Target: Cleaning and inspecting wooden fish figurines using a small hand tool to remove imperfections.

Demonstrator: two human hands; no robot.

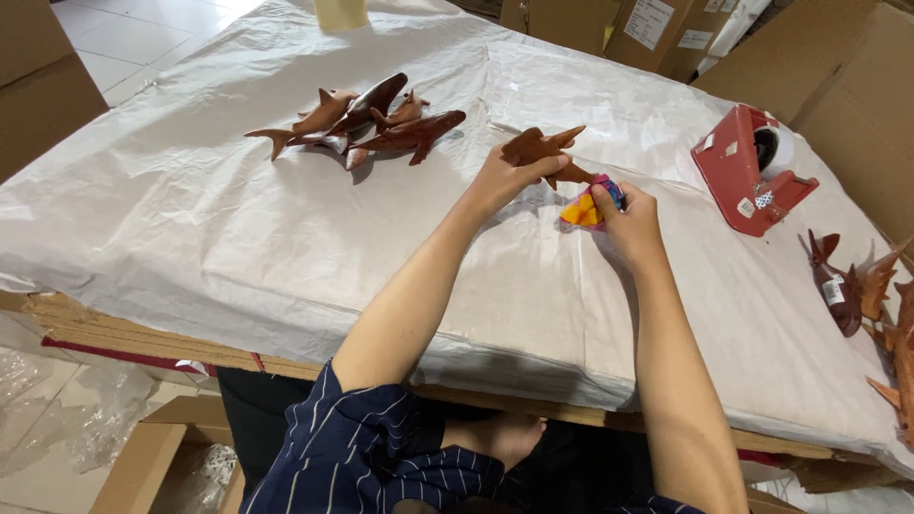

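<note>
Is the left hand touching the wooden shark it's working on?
Touching: the head view shows the left hand with fingers wrapped around the wooden shark.

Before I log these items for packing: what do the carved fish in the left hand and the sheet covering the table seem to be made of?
The carved fish in the left hand looks like wood: reddish-brown, with a smooth, slightly glossy finish, probably polished or varnished. The table sheet seems to be thin white paper or tissue: matte, finely creased and wrinkled, though a soft plastic film cannot be ruled out.
</note>
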